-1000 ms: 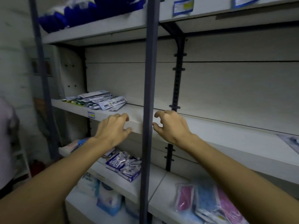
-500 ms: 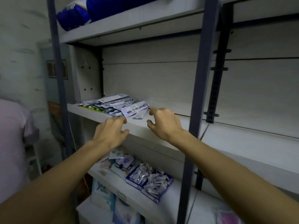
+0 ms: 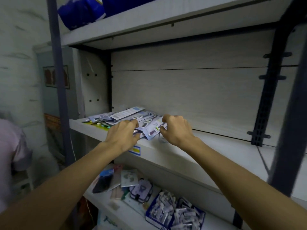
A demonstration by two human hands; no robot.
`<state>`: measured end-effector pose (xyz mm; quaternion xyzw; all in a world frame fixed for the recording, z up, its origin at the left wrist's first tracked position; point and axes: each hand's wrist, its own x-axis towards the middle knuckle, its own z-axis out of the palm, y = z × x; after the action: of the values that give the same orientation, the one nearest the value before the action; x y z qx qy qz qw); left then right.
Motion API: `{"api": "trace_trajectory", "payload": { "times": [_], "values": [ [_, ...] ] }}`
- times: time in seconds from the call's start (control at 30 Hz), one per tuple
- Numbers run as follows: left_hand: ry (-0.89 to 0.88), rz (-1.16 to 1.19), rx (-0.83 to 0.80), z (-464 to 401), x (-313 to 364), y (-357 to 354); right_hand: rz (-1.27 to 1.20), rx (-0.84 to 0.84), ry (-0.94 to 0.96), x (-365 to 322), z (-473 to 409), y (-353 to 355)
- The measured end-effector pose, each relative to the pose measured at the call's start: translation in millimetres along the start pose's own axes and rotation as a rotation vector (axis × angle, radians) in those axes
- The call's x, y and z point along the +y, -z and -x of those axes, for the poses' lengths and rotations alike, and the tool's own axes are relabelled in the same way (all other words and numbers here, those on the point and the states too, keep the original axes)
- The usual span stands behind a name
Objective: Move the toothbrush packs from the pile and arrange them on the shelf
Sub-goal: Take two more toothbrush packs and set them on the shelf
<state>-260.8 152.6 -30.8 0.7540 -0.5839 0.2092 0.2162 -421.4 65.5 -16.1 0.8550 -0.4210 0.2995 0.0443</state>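
Note:
A loose pile of toothbrush packs [image 3: 121, 116] lies at the left end of the white middle shelf [image 3: 207, 146]. My left hand [image 3: 123, 136] rests on the pile's near edge with its fingers curled over the packs. My right hand [image 3: 174, 128] pinches the right end of the front pack [image 3: 153, 129], a pale blue card with a dark brush on it. Both hands meet at the pile's right front corner. The packs under my hands are hidden.
A dark metal upright [image 3: 58, 77] stands left of the pile, another upright [image 3: 289, 103] at the far right. The lower shelf holds blue trays of small items [image 3: 176, 211] and carded goods [image 3: 129, 178]. Blue bags [image 3: 83, 10] sit on the top shelf. A person's sleeve [image 3: 11, 143] is at left.
Both hands have reached forward and left from the shelf's front edge onto the pile. The right hand has taken hold of the front pack. The view has swung left and closer.

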Motion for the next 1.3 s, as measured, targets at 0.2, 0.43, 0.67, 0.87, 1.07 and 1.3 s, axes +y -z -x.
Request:
{"api": "trace_trajectory", "payload": {
  "times": [0.2, 0.43, 0.67, 0.87, 1.07, 1.3],
  "values": [
    [-0.020, 0.062, 0.006, -34.7, -62.0, -20.3, 0.011, -0.019, -0.094, -20.3, -38.6, -36.8],
    [-0.072, 0.139, 0.011, -73.8, -146.0, -36.8, 0.066, -0.015, -0.217, -69.6, -84.0, -73.5],
    [-0.159, 0.225, 0.009, -115.3, -195.1, -47.2, 0.133, -0.010, -0.339, -111.0, -109.3, -96.2],
    [-0.253, 0.243, -0.010, -143.6, -197.5, -58.9, 0.138, -0.025, -0.406, -121.7, -125.0, -109.9],
    [-0.280, 0.133, -0.110, -167.1, -189.2, -70.3, 0.139, -0.083, -0.497, -120.2, -151.2, -123.1],
    [-0.221, 0.083, -0.200, -185.4, -181.1, -78.9, 0.174, -0.154, -0.546, -115.7, -163.1, -129.3]
  ]
}}
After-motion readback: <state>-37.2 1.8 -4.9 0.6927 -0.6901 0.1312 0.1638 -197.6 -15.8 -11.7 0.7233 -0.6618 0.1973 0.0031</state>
